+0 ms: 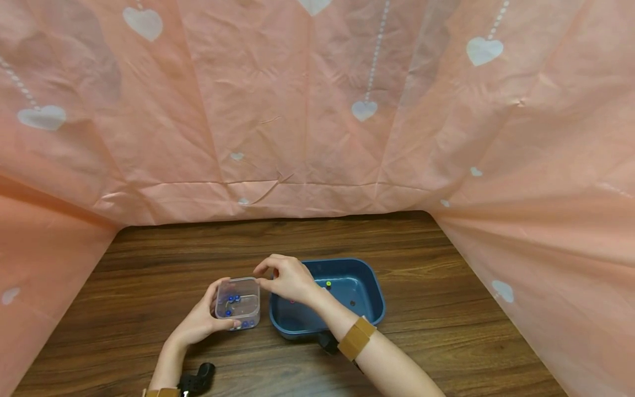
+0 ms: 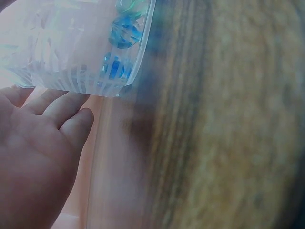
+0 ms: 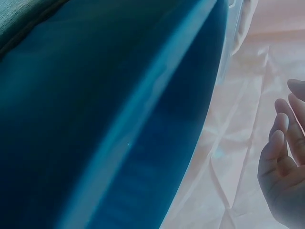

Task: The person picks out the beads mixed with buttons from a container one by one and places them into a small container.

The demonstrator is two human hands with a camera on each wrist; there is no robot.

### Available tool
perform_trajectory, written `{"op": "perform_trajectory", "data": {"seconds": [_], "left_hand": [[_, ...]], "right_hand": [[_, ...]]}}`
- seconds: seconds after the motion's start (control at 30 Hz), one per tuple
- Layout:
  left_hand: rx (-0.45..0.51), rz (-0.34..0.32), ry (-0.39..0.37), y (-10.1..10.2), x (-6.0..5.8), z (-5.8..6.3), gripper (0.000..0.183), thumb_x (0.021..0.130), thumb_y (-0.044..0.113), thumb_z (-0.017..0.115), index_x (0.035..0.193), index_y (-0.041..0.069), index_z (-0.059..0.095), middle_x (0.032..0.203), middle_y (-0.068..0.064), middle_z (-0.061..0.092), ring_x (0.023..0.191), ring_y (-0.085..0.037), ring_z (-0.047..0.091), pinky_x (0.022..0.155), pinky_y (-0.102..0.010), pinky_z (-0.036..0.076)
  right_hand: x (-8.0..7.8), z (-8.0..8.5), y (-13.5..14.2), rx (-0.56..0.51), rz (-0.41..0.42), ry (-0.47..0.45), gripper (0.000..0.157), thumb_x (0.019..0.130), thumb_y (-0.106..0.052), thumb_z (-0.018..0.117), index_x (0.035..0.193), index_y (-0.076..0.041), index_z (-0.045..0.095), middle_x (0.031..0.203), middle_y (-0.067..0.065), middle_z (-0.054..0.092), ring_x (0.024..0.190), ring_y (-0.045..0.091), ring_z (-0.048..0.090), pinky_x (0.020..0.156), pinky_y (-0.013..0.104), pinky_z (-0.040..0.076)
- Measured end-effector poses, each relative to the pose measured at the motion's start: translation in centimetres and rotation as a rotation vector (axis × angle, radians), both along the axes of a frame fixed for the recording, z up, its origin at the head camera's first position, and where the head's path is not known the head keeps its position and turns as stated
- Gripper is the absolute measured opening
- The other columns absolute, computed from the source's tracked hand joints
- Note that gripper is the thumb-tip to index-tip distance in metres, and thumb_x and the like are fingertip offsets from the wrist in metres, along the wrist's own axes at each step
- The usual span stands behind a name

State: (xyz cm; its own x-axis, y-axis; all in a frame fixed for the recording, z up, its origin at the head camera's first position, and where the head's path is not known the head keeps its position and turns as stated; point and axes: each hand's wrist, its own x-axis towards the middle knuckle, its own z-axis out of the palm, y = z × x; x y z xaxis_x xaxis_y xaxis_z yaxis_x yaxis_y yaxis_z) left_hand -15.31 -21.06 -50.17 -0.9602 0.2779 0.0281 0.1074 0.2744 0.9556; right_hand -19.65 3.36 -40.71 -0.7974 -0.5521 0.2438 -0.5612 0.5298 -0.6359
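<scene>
In the head view my left hand (image 1: 195,322) grips a clear plastic box (image 1: 238,302), its thumb on the near side and its fingers round the left side. Blue beads (image 1: 231,299) lie inside the box; the left wrist view shows blue faceted beads (image 2: 125,32) and a greenish one (image 2: 132,6) through the wall. My right hand (image 1: 289,278) hovers over the left side of a blue tub (image 1: 378,292), fingers bent and fingertips close to the box's right rim. Nothing shows between its fingers (image 3: 281,121) in the right wrist view.
Inside the tub lie a few small pieces, among them a yellow-green bead (image 1: 328,283) and a dark one (image 1: 353,302). Both stand on a dark wooden table (image 1: 163,259). Pink curtains (image 1: 307,138) with white hearts hang behind and at both sides.
</scene>
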Motion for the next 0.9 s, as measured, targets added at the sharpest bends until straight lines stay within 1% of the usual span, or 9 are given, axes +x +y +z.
{"op": "perform_trajectory", "data": {"seconds": [0.17, 0.3, 0.5, 0.6, 0.8, 0.9], "left_hand": [[0.000, -0.006, 0.009, 0.0, 0.0, 0.1, 0.098, 0.075, 0.007, 0.083, 0.148, 0.002, 0.019, 0.147, -0.030, 0.034, 0.123, -0.045, 0.047, 0.089, -0.042, 0.045], [0.000, -0.006, 0.009, 0.0, 0.0, 0.1, 0.098, 0.075, 0.007, 0.083, 0.149, 0.003, 0.019, 0.147, -0.030, 0.034, 0.124, -0.045, 0.047, 0.089, -0.043, 0.045], [-0.016, 0.003, 0.027, 0.0, 0.0, 0.0, 0.097, 0.075, 0.007, 0.083, 0.148, 0.002, 0.020, 0.146, -0.029, 0.036, 0.123, -0.045, 0.048, 0.090, -0.044, 0.044], [-0.019, 0.012, 0.029, 0.0, 0.0, 0.0, 0.096, 0.074, 0.006, 0.083, 0.148, 0.002, 0.021, 0.146, -0.028, 0.037, 0.123, -0.044, 0.048, 0.090, -0.045, 0.043], [-0.014, 0.031, 0.009, 0.1, 0.0, 0.1, 0.097, 0.073, 0.006, 0.084, 0.148, 0.003, 0.022, 0.145, -0.027, 0.039, 0.122, -0.041, 0.050, 0.089, -0.038, 0.045], [-0.013, 0.031, 0.004, 0.2, 0.1, 0.1, 0.097, 0.074, 0.006, 0.084, 0.148, 0.003, 0.021, 0.145, -0.027, 0.039, 0.120, -0.040, 0.051, 0.089, -0.037, 0.045]], "right_hand": [[-0.1, 0.2, 0.2, -0.004, -0.003, 0.001, 0.014, 0.087, -0.019, 0.075, 0.101, -0.018, 0.075, 0.095, -0.004, 0.067, 0.063, 0.001, 0.046, 0.050, 0.019, 0.035], [-0.1, 0.3, 0.5, -0.008, -0.013, -0.010, 0.016, 0.087, -0.021, 0.075, 0.102, -0.017, 0.075, 0.094, -0.002, 0.067, 0.062, 0.002, 0.047, 0.051, 0.020, 0.035], [-0.2, 0.2, 0.9, -0.014, -0.023, -0.041, 0.019, 0.087, -0.021, 0.074, 0.104, -0.013, 0.074, 0.096, -0.005, 0.068, 0.062, 0.003, 0.047, 0.051, 0.020, 0.035], [-0.2, 0.1, 1.2, -0.024, -0.024, -0.054, 0.019, 0.087, -0.021, 0.074, 0.105, -0.012, 0.074, 0.096, -0.003, 0.068, 0.062, 0.004, 0.048, 0.051, 0.021, 0.035], [-0.4, 0.0, 1.7, -0.049, -0.042, -0.065, 0.018, 0.088, -0.020, 0.074, 0.104, -0.014, 0.074, 0.094, -0.002, 0.066, 0.062, 0.010, 0.050, 0.050, 0.021, 0.035], [-0.5, -0.1, 1.9, -0.054, -0.051, -0.074, 0.018, 0.087, -0.020, 0.074, 0.105, -0.014, 0.074, 0.094, 0.001, 0.066, 0.059, 0.010, 0.050, 0.048, 0.022, 0.034]]}}
